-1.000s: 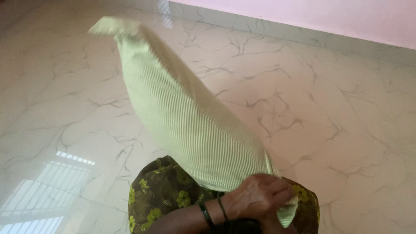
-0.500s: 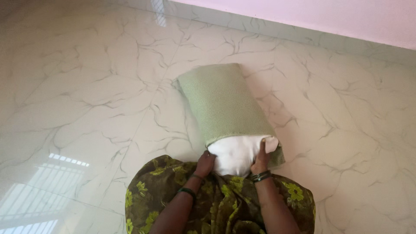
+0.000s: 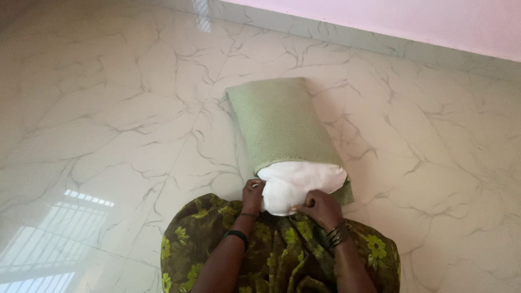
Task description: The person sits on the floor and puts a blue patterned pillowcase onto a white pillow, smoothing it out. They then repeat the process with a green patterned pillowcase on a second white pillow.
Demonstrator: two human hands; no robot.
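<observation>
Pillow [image 3: 297, 187] end was held at the knees: the left hand [image 3: 253, 196] was clenched on its left edge, the right hand [image 3: 319, 208] had shifted from the side to gripping underneath. Green cover [image 3: 279, 125] had slid slightly further back (more white exposed than half a second before). Pillow was laid flat on the marble floor [image 3: 108, 119], pointing towards the far wall [image 3: 407, 21].
</observation>
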